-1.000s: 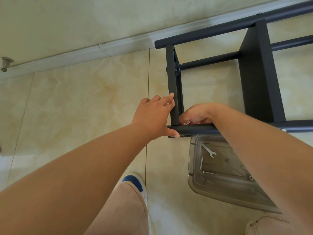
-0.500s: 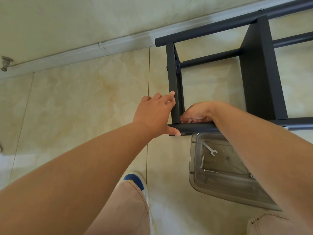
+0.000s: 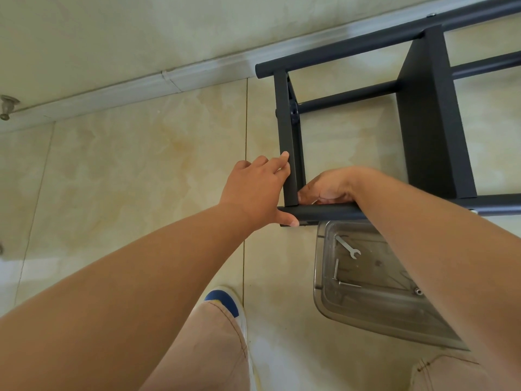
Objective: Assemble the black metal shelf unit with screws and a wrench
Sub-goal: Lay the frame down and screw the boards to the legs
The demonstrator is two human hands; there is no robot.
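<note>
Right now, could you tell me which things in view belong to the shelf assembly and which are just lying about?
Belongs to the job:
black shelf frame
left hand, bracing the frame's corner
right hand, at the joint
wrench
long screws
clear tray holding them

Lying about:
wall fitting

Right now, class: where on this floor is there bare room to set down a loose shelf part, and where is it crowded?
Free: the tiles between the baseboard and the left hand. Crowded: the frame corner, where the left hand and right hand meet, and the clear bin holding the wrench.
</note>
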